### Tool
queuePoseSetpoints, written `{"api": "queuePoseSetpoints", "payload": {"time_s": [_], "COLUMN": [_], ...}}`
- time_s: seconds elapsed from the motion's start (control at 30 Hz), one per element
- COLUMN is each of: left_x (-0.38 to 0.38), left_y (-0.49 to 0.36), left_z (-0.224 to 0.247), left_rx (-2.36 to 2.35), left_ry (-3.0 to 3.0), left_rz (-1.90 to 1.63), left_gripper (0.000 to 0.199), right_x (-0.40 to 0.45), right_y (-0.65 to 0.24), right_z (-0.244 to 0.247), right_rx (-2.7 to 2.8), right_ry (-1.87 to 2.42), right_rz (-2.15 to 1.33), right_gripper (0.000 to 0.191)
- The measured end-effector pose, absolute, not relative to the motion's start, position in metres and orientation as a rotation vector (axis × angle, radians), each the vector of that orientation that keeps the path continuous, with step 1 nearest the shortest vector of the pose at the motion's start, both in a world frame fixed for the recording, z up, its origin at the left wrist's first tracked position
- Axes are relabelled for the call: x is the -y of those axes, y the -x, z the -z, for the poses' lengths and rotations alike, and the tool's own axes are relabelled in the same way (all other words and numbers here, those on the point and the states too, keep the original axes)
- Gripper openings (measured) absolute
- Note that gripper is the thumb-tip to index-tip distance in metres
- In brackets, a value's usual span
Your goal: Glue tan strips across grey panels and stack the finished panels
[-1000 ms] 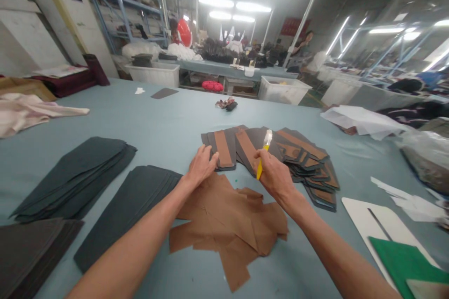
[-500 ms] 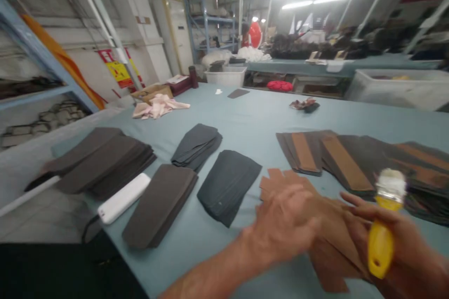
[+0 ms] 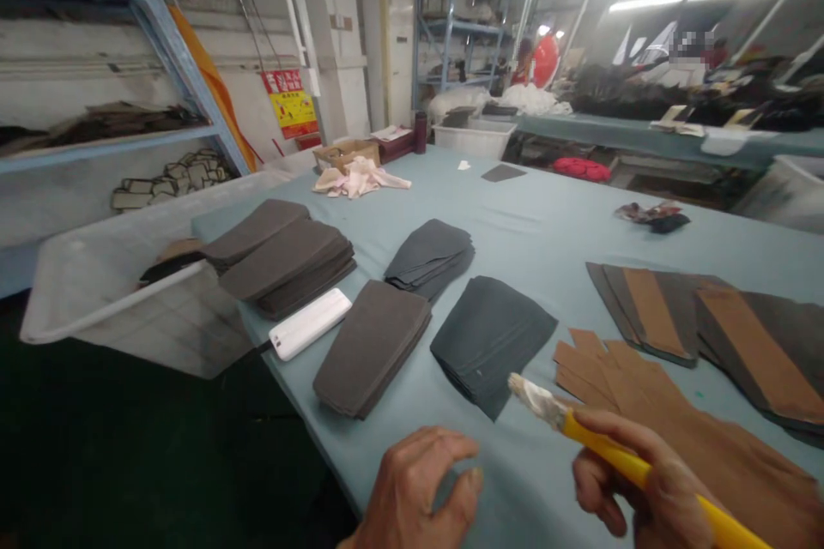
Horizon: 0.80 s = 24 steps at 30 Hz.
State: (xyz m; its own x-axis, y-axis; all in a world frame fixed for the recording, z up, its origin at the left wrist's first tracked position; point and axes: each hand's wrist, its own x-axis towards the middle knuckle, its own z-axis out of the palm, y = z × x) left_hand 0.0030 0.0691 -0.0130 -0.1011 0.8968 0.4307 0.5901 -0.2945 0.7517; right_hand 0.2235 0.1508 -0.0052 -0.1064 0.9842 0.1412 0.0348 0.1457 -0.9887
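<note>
My right hand [image 3: 666, 480] grips a yellow-handled paintbrush [image 3: 602, 443], its whitish bristles pointing left. Beneath and beside that hand lie overlapping brown strips [image 3: 650, 382], fanned out on the blue-green table [image 3: 547, 223]. My left hand [image 3: 421, 480] hovers over the table's near edge, with thumb and forefinger curved apart and nothing between them. Just beyond the hands is a stack of dark green-grey pieces [image 3: 493, 339]. Left of it sits a stack of brown-grey pieces [image 3: 373, 343].
A white power strip [image 3: 309, 324] lies between the grey stacks. Farther back are another dark stack [image 3: 428, 253] and a brown-grey pile [image 3: 287, 262]. On the right, dark panels bear brown strips [image 3: 653, 309]. A translucent bin [image 3: 129, 309] stands off the table's left side.
My left hand has come off the brown strips and moved left and nearer. The brush has swung from upright to pointing left. The view has turned to the left.
</note>
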Motion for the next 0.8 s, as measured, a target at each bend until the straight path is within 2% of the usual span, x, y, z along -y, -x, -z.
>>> {"api": "queuePoseSetpoints", "payload": {"time_s": [0.13,0.3,0.47,0.67,0.8], "left_x": [-0.061,-0.076,-0.126,-0.193,-0.214], "left_y": [0.011,0.019,0.019,0.006,0.006], "left_z": [0.021,0.029,0.022,0.025,0.031], "left_rx": [-1.714,-1.791,-1.82,-1.925,-2.01], "left_ry": [-1.825,-1.9,-1.928,-2.004,-2.062], "left_rz": [-1.339,-1.344,-1.276,-1.032,-0.854], "left_gripper": [0.021,0.02,0.021,0.025,0.023], "right_x": [-0.145,-0.153,-0.156,-0.151,-0.145], "right_y": [-0.191,-0.191,-0.211,-0.237,-0.259], "right_z": [-0.015,-0.003,0.015,0.02,0.027], "right_rx": [1.291,1.057,0.909,0.819,0.739], "right_ry": [1.36,1.364,1.294,1.297,1.33], "right_rz": [-1.05,-1.127,-1.121,-1.042,-1.032], "right_gripper": [0.064,0.068,0.056,0.047,0.048]}}
